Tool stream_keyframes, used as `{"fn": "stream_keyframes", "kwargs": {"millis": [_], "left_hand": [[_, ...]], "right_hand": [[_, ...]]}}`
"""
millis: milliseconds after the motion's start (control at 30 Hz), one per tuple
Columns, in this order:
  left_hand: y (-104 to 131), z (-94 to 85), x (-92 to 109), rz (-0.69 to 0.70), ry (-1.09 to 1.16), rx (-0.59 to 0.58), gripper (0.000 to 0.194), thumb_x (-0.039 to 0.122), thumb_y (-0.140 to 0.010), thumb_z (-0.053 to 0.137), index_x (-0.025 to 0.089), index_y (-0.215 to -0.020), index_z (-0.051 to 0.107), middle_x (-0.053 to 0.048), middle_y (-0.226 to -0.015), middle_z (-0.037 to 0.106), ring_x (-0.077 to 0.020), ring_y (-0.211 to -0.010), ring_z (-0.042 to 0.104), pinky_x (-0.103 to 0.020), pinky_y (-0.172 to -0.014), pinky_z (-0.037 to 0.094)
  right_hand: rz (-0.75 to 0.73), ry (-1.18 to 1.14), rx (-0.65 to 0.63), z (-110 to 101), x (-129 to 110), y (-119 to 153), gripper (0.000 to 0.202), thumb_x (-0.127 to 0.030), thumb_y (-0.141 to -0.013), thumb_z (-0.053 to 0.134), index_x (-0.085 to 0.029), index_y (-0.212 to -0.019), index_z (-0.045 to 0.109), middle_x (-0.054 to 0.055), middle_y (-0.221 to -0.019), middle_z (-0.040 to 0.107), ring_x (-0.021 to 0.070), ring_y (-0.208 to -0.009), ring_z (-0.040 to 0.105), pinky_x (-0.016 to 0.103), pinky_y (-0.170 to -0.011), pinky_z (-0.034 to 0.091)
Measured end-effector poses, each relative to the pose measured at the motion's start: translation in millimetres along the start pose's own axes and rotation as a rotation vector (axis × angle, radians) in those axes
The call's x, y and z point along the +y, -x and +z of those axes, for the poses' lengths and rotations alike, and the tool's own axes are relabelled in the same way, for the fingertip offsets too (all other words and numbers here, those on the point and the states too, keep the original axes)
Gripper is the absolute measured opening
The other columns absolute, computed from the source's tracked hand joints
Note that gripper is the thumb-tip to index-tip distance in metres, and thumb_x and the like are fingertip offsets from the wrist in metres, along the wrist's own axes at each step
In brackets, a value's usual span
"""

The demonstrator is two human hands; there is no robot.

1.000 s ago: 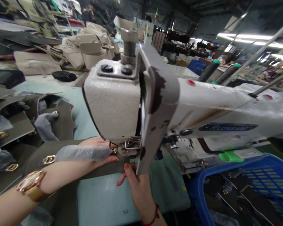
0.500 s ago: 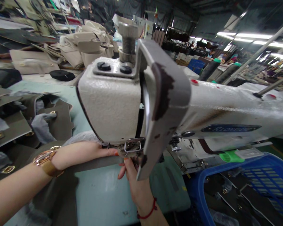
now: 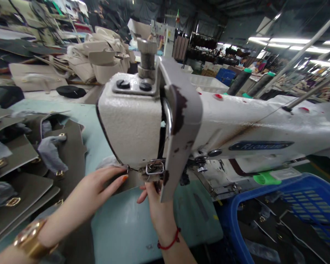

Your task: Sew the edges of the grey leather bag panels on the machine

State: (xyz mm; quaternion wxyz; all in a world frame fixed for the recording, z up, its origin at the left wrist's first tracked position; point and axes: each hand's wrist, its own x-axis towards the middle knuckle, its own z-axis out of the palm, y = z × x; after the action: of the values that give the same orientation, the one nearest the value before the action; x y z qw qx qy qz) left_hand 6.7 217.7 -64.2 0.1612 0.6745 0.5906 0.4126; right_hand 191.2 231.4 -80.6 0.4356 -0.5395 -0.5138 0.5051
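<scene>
The white sewing machine [image 3: 132, 124] stands in front of me, a grey-brown leather bag panel [image 3: 130, 183] lying beneath its needle area. On the left part of that panel is my left hand [image 3: 104, 185], a gold watch at its wrist; its fingers are closed on the panel with the thumb along the near side. My right hand [image 3: 158, 200], wearing a red bracelet, is closed at the panel's edge close to the presser foot, thumb above and fingers curled below. The metal finger guard [image 3: 155, 168] and the machine's bracket partly cover the right fingertips and the stitching point.
Several grey-brown bag panels [image 3: 71, 150] with gold buckles and plastic-wrapped straps lie at the left. A blue basket [image 3: 233, 220] holding similar pieces stands at the right. Beige bags [image 3: 99, 58], a black tape roll [image 3: 70, 91] and dark thread cones [image 3: 238, 81] are farther back.
My left hand has shifted back toward the left, its thumb and fingers now more visible beside the machine head. The right hand stays near the presser foot. The view has moved slightly.
</scene>
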Motion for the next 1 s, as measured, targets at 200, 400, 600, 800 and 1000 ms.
{"fn": "stream_keyframes", "kwargs": {"millis": [200, 400, 600, 800, 1000], "left_hand": [[81.7, 52.5, 20.4, -0.486, 0.577, -0.001, 0.017, 0.035, -0.082, 0.064, 0.024, -0.094, 0.068, -0.004, -0.09, 0.063, -0.0186, -0.082, 0.058, -0.026, -0.072, 0.046], [38.3, 95.4, 18.9, -0.67, 1.467, -0.086, 0.035, 0.048, -0.081, 0.064, 0.015, -0.078, 0.071, -0.002, -0.065, 0.057, -0.0142, -0.068, 0.05, -0.025, -0.069, 0.045], [20.4, 79.0, 13.5, -0.818, 1.061, -0.097, 0.032, 0.044, -0.07, 0.075, 0.012, -0.07, 0.074, -0.005, -0.071, 0.069, -0.0183, -0.078, 0.059, -0.028, -0.08, 0.046], [19.5, 76.5, 12.7, -0.87, 0.796, -0.027, 0.038, 0.05, -0.065, 0.074, 0.014, -0.056, 0.064, -0.001, -0.055, 0.058, -0.0153, -0.056, 0.05, -0.028, -0.057, 0.042], [17.7, 80.8, 9.5, -0.829, 0.817, -0.066, 0.044, 0.051, -0.07, 0.068, 0.019, -0.05, 0.047, 0.004, -0.05, 0.042, -0.0109, -0.051, 0.035, -0.025, -0.051, 0.031]], "right_hand": [[-0.044, 0.007, 0.017, 1.0, 1.4, 0.0, 0.044, -0.025, -0.09, 0.053, -0.02, -0.047, 0.059, 0.0, -0.046, 0.064, 0.0155, -0.07, 0.07, 0.02, -0.074, 0.047], [-0.07, 0.058, -0.02, -0.4, -1.5, -4.7, 0.045, -0.025, -0.088, 0.051, -0.02, -0.045, 0.058, 0.0, -0.045, 0.063, 0.0153, -0.055, 0.065, 0.021, -0.062, 0.048], [-0.086, 0.054, -0.051, -4.3, -2.8, -0.7, 0.044, -0.027, -0.091, 0.048, -0.019, -0.049, 0.057, -0.002, -0.043, 0.059, 0.0135, -0.054, 0.061, 0.02, -0.067, 0.047], [-0.041, 0.132, -0.164, -18.6, 25.3, 20.5, 0.041, -0.038, -0.095, 0.045, -0.016, -0.069, 0.067, 0.0, -0.048, 0.062, 0.0136, -0.052, 0.061, 0.02, -0.06, 0.043], [-0.092, 0.551, -0.267, -40.9, 69.0, 30.3, 0.037, -0.028, -0.095, 0.046, -0.016, -0.064, 0.063, 0.002, -0.056, 0.063, 0.0118, -0.052, 0.058, 0.02, -0.052, 0.032]]}}
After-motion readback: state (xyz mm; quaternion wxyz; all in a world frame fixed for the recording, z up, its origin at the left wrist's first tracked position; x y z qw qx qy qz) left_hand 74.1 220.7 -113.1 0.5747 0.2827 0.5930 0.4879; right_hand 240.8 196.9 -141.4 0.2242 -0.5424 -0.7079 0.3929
